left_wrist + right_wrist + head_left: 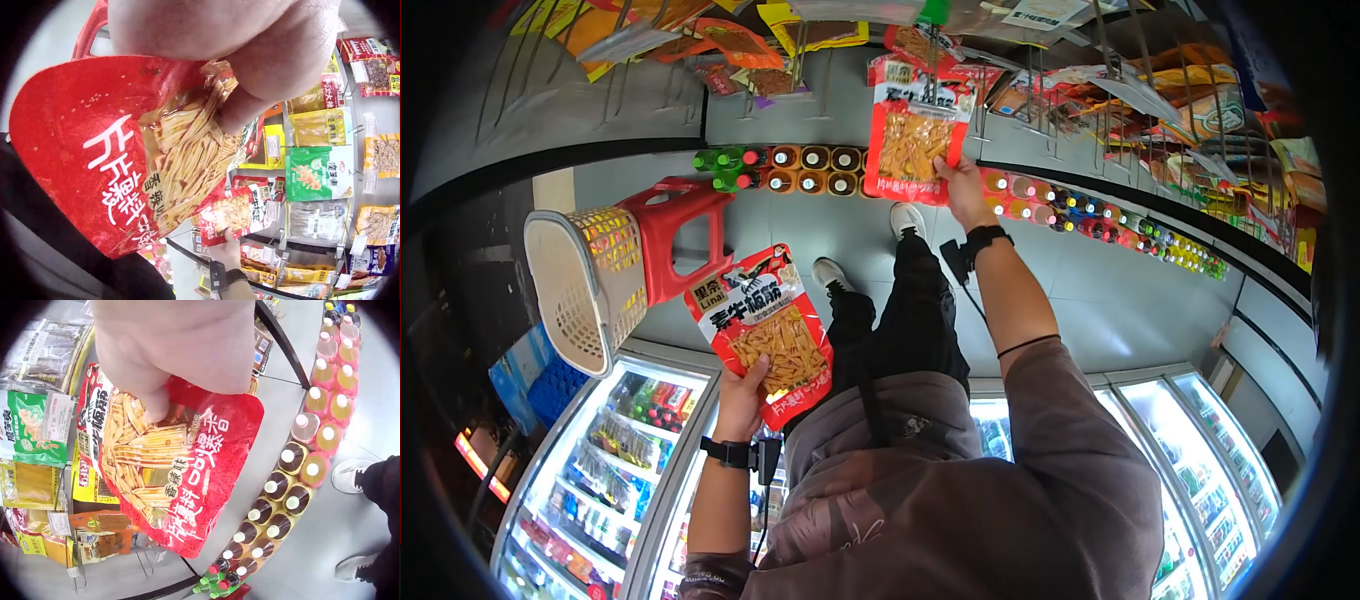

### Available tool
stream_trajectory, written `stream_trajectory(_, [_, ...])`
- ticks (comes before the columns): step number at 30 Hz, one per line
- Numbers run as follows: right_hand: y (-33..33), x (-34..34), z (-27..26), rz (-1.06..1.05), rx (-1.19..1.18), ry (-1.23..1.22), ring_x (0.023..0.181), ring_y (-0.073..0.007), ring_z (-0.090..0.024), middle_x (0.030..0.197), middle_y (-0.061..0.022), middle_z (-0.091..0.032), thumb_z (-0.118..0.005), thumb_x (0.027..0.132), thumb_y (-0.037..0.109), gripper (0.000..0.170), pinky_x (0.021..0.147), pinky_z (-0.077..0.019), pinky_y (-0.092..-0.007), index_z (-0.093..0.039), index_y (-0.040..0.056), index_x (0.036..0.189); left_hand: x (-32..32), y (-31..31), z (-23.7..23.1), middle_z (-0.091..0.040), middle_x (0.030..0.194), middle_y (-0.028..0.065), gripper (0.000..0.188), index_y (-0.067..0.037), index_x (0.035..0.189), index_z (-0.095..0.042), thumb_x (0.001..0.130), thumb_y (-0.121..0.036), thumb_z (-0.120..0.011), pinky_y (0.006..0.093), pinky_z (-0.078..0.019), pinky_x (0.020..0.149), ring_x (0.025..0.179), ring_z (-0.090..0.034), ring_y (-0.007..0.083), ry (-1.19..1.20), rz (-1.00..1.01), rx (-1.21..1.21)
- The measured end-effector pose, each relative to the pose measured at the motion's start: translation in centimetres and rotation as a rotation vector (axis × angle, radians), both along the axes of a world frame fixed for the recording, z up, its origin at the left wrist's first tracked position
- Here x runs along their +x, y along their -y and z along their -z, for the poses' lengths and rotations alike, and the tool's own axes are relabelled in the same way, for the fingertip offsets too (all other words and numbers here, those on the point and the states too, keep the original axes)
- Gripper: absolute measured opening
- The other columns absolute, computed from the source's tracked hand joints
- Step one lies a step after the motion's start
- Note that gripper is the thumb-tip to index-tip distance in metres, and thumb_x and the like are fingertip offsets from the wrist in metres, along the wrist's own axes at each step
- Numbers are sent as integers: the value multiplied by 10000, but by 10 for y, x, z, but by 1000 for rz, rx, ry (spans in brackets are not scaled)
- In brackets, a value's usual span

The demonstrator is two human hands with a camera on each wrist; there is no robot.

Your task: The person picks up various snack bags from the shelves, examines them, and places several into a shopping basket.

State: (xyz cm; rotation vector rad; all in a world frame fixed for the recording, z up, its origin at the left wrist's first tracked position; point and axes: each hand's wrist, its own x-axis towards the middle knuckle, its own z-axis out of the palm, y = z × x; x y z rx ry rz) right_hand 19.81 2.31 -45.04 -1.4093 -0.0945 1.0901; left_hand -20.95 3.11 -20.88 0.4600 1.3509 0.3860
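Note:
In the head view the left hand point(743, 398) pinches the lower edge of a red and white snack bag point(772, 335), thumb on its front. The right hand point(967, 192) grips the lower right corner of a similar red bag point(915, 140), held up at the hanging rack. The left wrist view shows the left hand point(250, 56) over its bag point(125, 156), with the other bag point(231, 215) and right hand point(226, 250) farther off by the rack. In the right wrist view the right hand point(175, 350) pinches its bag point(169, 462); whether that bag touches a hook cannot be told.
Hooks carry hanging snack packs point(1190, 100). Bottles point(815, 170) line the floor beneath the rack. A red stool point(662, 250) and a cream basket point(570, 290) stand at the left. Lit drink coolers point(600, 480) are behind the person, whose shoes point(907, 220) are on the floor.

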Motion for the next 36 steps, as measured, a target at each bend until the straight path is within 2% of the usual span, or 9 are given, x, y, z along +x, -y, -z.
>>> stream_trajectory(9, [-93, 68, 8, 157, -180, 55, 916, -227, -608, 1104, -124, -621, -613, 860, 63, 328, 797, -480, -347, -548, -1, 1176, 6, -1, -14, -547, 1281, 139, 399, -6, 1308, -418, 931, -36, -545, 397, -466, 983, 1153, -563, 252, -39, -55, -27])
stream_trajectory(10, [-88, 69, 29, -2, -401, 451, 954, -261, -602, 1121, -157, -610, -606, 850, 70, 333, 824, -481, -360, -552, -14, 1167, 7, 0, -12, -541, 1292, 140, 415, -11, 1318, -410, 929, -50, -551, 406, -467, 987, 1161, -561, 262, -23, -56, -35])
stream_trajectory(14, [-19, 24, 108, -519, -303, 777, 1092, -283, -567, 1174, -133, -601, -532, 886, 149, 294, 905, -458, -374, -593, 47, 1155, 12, 0, -10, -549, 1280, 133, 379, 1, 1299, -434, 933, -14, -528, 380, -459, 985, 1150, -561, 234, 12, -85, -17])
stream_trajectory(16, [1, -35, -27, -648, -97, -58, 1040, -154, -561, 1138, -38, -610, -596, 866, 203, 337, 868, -468, -333, -590, 46, 1163, 17, -3, -8, -551, 1279, 127, 384, -2, 1302, -438, 933, -31, -541, 374, -459, 984, 1149, -562, 227, 54, -94, -60])
stream_trajectory(18, [18, -92, -104, -806, 47, -204, 1041, -172, -564, 1136, -58, -586, -587, 912, 366, 489, 859, -478, -353, -483, 75, 1291, 28, -8, -9, -550, 1282, 125, 386, -4, 1303, -439, 933, -38, -546, 371, -461, 982, 1148, -562, 226, 74, -53, -75])
stream_trajectory(20, [34, -135, -128, -891, 125, -445, 1109, -146, -546, 1252, -74, -559, -641, 909, 219, 516, 934, -461, -332, -419, 42, 1340, 35, -12, -4, -550, 1282, 115, 387, -9, 1305, -444, 936, -53, -553, 365, -468, 975, 1147, -562, 221, 99, 38, -93])
stream_trajectory(24, [46, -159, -159, -570, 252, -495, 1159, -114, -520, 1285, -65, -558, -628, 891, 47, 474, 971, -437, -299, -442, 31, 1327, 49, -12, 1, -517, 1319, 103, 442, -37, 1336, -412, 931, -95, -579, 360, -459, 975, 1157, -550, 196, 168, 136, -92])
stream_trajectory(29, [56, -96, -90, -336, 56, -93, 988, -108, -589, 1130, -25, -636, -613, 866, -23, 375, 888, -475, -283, -545, 51, 1227, 41, -13, -1, -422, 1404, 92, 532, -98, 1377, -356, 917, -198, -604, 341, -436, 946, 1181, -531, 202, -2, 371, 36])
stream_trajectory(36, [22, 16, -11, -50, -32, 333, 817, -91, -583, 951, -20, -657, -606, 881, -8, 231, 742, -485, -257, -590, 8, 1111, -6, -3, 3, -598, 1192, 116, 331, -51, 1275, -447, 960, -147, -483, 323, -481, 859, 1052, -611, 226, -97, 315, -78])
